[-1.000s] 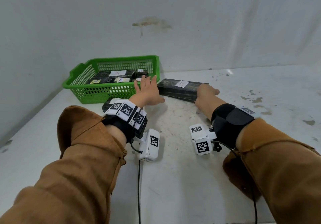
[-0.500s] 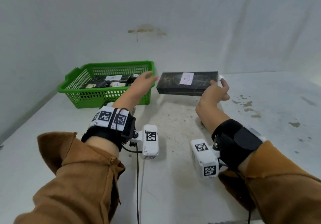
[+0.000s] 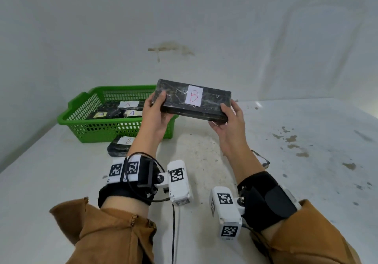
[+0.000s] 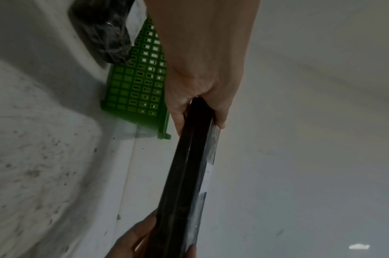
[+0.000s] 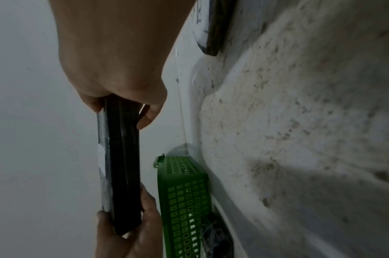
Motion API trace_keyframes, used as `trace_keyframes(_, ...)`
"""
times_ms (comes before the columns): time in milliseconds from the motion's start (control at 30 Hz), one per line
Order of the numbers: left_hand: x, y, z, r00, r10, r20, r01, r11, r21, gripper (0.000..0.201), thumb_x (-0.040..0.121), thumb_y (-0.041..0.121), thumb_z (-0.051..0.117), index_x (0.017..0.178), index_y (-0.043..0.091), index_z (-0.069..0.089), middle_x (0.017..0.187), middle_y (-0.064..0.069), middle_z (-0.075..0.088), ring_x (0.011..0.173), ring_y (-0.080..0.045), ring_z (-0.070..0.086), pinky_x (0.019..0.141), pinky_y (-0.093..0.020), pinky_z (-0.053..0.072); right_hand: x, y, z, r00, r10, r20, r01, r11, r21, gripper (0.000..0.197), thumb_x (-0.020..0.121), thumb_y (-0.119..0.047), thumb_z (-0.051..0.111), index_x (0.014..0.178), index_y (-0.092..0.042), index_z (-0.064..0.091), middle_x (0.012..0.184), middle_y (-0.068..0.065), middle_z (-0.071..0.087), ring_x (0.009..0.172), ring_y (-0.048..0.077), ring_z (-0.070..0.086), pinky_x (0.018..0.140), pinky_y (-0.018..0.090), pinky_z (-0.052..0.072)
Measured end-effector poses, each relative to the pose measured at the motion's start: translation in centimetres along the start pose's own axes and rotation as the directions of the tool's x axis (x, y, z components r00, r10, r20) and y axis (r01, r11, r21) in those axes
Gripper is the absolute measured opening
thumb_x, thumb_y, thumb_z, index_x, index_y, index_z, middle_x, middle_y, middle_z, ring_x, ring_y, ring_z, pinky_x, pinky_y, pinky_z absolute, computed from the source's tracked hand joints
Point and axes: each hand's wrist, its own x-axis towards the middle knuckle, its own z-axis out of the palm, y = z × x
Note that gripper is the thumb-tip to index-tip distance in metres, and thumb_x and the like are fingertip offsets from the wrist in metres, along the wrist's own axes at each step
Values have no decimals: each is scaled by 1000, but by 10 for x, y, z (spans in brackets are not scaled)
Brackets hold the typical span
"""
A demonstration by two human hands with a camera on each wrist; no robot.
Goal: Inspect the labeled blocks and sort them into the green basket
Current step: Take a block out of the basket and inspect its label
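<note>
A long black block (image 3: 212, 102) with a white label marked B in red is held up above the table, label tilted toward me. My left hand (image 3: 157, 108) grips its left end, thumb on top, and my right hand (image 3: 229, 118) grips its right end. Both wrist views show the block edge-on (image 4: 189, 174) (image 5: 122, 165) between the two hands. The green basket (image 3: 98, 128) stands at the back left with several black blocks labelled A (image 3: 131, 112) inside.
Another black labelled block (image 3: 119, 147) lies on the table in front of the basket, partly behind my left forearm. A flat dark piece (image 3: 260, 158) lies behind my right forearm. The white table (image 3: 306, 171) is stained; a wall rises just behind.
The block was lifted off the table by my right hand, and my left hand then took its left end. It now sits higher, tilted so the B label faces me.
</note>
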Motion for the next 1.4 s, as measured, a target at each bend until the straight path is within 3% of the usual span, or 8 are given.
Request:
trace_keyframes(267, 11, -15, -8, 1000, 3, 5, -2, 993, -120, 60, 86, 5, 62, 138, 11, 33, 126, -19, 57, 110, -30, 61, 77, -43, 58, 15, 12, 4, 992, 84, 89, -84, 996, 1, 31, 92, -6, 55, 122, -2, 56, 96, 8, 66, 91, 23, 64, 75, 33, 57)
trace_keyframes(467, 15, -15, -11, 1000, -7, -24, 4, 991, -133, 72, 84, 3, 64, 144, 4, 22, 129, -24, 54, 102, -29, 65, 67, -37, 58, 17, 3, 11, 976, 38, 216, -16, 995, -103, 19, 88, -2, 59, 106, -8, 62, 91, 6, 68, 83, 19, 65, 80, 35, 57)
trace_keyframes(633, 4, 3, -3, 995, 100, 0, -99, 989, 111, 105, 84, 7, 66, 146, 39, -13, 154, -18, 15, 130, -31, 42, 105, -51, 39, 5, 2, 26, 956, -286, 71, 294, 939, -179, 40, 83, 1, 65, 116, -16, 51, 108, 2, 62, 94, 15, 65, 82, 27, 57)
trace_keyframes(700, -7, 4, 6, 987, 95, 128, -127, 953, 276, 99, 82, 15, 68, 148, 40, -1, 158, -10, 3, 134, -29, 37, 107, -49, 37, -5, 7, 35, 893, -437, 110, 448, 833, -324, 42, 79, -1, 69, 108, -24, 49, 105, -10, 56, 97, 8, 60, 79, 14, 51)
trace_keyframes(867, -14, 0, 18, 932, 36, 360, -118, 971, 208, 66, 80, 10, 68, 139, 26, 43, 147, 1, 39, 129, -18, 47, 92, -35, 51, -14, 12, 38, 856, -420, 303, 509, 787, -348, 44, 78, 1, 70, 105, -20, 43, 101, -8, 54, 85, -9, 59, 69, 7, 46)
trace_keyframes(1033, -13, 3, 11, 914, 34, 405, -127, 970, 205, 47, 84, 6, 61, 127, 23, 54, 134, -3, 57, 121, -18, 56, 83, -24, 53, -12, 3, 39, 874, -260, 409, 386, 885, -261, 28, 85, -4, 65, 96, -14, 42, 108, 1, 59, 95, 15, 60, 64, 19, 52)
trace_keyframes(1233, -15, 12, 6, 897, -58, 439, -54, 969, 239, 54, 71, 7, 67, 123, 20, 58, 128, -6, 61, 116, -22, 60, 88, -29, 55, -9, -9, 35, 892, -182, 413, 329, 890, -316, 19, 89, -19, 62, 93, -9, 47, 89, -3, 59, 75, 3, 65, 63, 32, 59)
trace_keyframes(1400, -15, 11, 8, 906, -114, 407, -31, 942, 333, 65, 63, 7, 73, 125, 22, 58, 134, -9, 53, 122, -23, 55, 94, -35, 52, -6, -10, 32, 916, -168, 366, 318, 858, -403, 21, 87, -27, 65, 89, -13, 49, 90, -1, 57, 88, 17, 63, 76, 47, 58)
